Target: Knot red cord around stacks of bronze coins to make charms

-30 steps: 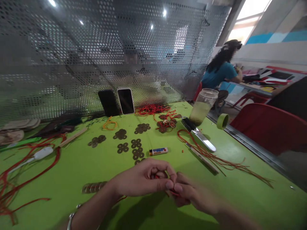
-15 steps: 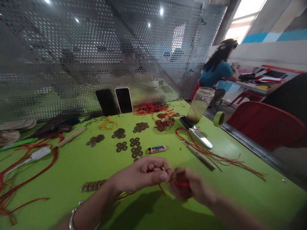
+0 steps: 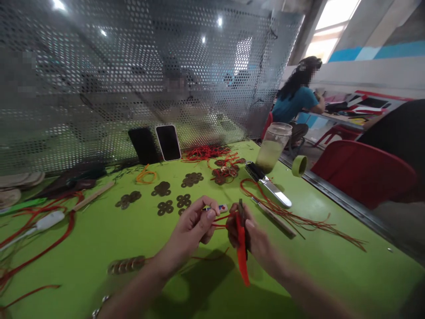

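Above the near middle of the table, my left hand (image 3: 201, 223) pinches red cord (image 3: 220, 218) between thumb and fingers. Two strands of it stretch across to my right hand (image 3: 247, 232). That hand is closed around a red-handled tool (image 3: 243, 261) with a dark metal upper end; its exact kind is unclear. Below my left forearm lies a row of overlapping bronze coins (image 3: 126, 265) with a cord trailing from it. Partly hidden behind my left fingers is a lighter (image 3: 223, 208). Clusters of holed coins (image 3: 165, 207) lie farther back.
Tangled red cord (image 3: 206, 153), two phones (image 3: 168, 142), a brush (image 3: 274, 188), a pen-like tool (image 3: 275, 219) and a jar (image 3: 272, 148) stand or lie around. A perforated metal screen (image 3: 133, 79) bounds the back. Another person (image 3: 295, 97) sits at right.
My hands have moved apart, with red cord now stretched between them. My right hand has turned, so the red-handled tool stands upright. The view has shifted slightly.
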`<action>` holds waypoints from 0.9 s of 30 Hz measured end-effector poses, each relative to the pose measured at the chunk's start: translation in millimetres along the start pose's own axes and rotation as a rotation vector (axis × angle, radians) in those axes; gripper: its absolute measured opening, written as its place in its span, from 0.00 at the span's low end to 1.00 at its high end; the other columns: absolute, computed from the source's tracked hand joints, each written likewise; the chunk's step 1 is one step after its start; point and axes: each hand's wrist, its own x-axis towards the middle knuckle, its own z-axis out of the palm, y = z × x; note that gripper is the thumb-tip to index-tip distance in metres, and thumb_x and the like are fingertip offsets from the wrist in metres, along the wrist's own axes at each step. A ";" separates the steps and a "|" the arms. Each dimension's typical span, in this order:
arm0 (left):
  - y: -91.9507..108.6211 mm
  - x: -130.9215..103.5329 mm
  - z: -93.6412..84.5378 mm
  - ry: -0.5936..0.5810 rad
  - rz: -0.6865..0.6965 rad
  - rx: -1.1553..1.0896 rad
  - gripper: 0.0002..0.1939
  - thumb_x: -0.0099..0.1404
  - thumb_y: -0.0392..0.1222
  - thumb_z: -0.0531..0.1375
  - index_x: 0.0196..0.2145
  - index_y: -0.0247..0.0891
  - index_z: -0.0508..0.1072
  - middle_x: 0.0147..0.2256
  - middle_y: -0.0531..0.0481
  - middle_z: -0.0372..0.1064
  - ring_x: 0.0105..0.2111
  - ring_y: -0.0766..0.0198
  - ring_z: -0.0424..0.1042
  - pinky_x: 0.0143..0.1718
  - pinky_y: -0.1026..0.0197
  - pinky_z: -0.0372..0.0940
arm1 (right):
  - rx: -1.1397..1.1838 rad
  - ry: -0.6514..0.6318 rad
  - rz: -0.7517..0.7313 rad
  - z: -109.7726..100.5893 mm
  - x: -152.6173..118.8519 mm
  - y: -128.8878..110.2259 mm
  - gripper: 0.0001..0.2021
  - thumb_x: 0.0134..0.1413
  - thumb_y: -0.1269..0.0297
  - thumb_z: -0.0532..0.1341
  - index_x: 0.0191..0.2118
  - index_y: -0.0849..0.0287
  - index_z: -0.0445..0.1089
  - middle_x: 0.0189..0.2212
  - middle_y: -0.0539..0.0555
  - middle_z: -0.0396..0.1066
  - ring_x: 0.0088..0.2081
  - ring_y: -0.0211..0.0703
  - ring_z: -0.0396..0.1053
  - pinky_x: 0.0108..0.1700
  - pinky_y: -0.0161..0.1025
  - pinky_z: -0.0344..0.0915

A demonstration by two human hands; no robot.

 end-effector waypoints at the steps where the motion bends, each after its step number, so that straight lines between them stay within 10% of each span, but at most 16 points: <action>1: -0.6 -0.6 1.6 0.006 0.006 0.015 0.13 0.67 0.52 0.57 0.34 0.40 0.62 0.18 0.63 0.45 0.16 0.74 0.42 0.18 0.70 0.41 | -0.011 0.048 0.012 1.2 -0.2 2.5 0.21 0.57 0.47 0.58 0.52 0.50 0.57 0.36 0.49 0.61 0.31 0.36 0.58 0.34 0.34 0.59; 5: 0.7 -1.9 7.6 -0.009 -0.011 0.153 0.14 0.66 0.54 0.56 0.37 0.40 0.63 0.20 0.62 0.48 0.18 0.72 0.45 0.19 0.69 0.44 | -0.104 0.093 -0.073 8.1 -1.2 0.4 0.25 0.52 0.51 0.64 0.54 0.50 0.59 0.44 0.53 0.63 0.42 0.40 0.63 0.43 0.36 0.63; 11: 2.5 -3.8 10.9 -0.018 -0.044 0.425 0.12 0.66 0.51 0.56 0.38 0.40 0.62 0.24 0.59 0.52 0.23 0.69 0.52 0.23 0.67 0.48 | -0.193 0.132 -0.187 13.2 -1.3 -10.5 0.12 0.58 0.54 0.60 0.38 0.57 0.64 0.25 0.46 0.58 0.23 0.32 0.54 0.24 0.31 0.56; 17: 1.2 -5.2 9.8 -0.010 0.025 0.703 0.09 0.68 0.47 0.54 0.35 0.38 0.67 0.22 0.58 0.55 0.22 0.69 0.53 0.22 0.67 0.48 | -0.269 0.197 -0.213 9.9 -1.6 -14.0 0.11 0.57 0.55 0.61 0.37 0.57 0.65 0.26 0.47 0.58 0.23 0.32 0.55 0.24 0.31 0.56; 22: 4.1 -4.6 11.7 0.159 0.088 0.606 0.10 0.68 0.47 0.54 0.32 0.38 0.67 0.21 0.58 0.54 0.20 0.70 0.52 0.20 0.67 0.48 | -0.313 0.188 -0.130 12.3 -1.7 -18.2 0.20 0.49 0.52 0.65 0.46 0.56 0.65 0.31 0.50 0.65 0.29 0.37 0.63 0.31 0.35 0.64; 27: 0.2 -4.1 9.9 0.176 0.101 0.615 0.11 0.68 0.48 0.54 0.32 0.38 0.67 0.22 0.58 0.57 0.20 0.70 0.55 0.21 0.68 0.50 | -0.289 0.190 -0.128 20.2 1.9 -17.3 0.14 0.47 0.54 0.67 0.33 0.58 0.66 0.26 0.50 0.65 0.28 0.37 0.65 0.32 0.36 0.66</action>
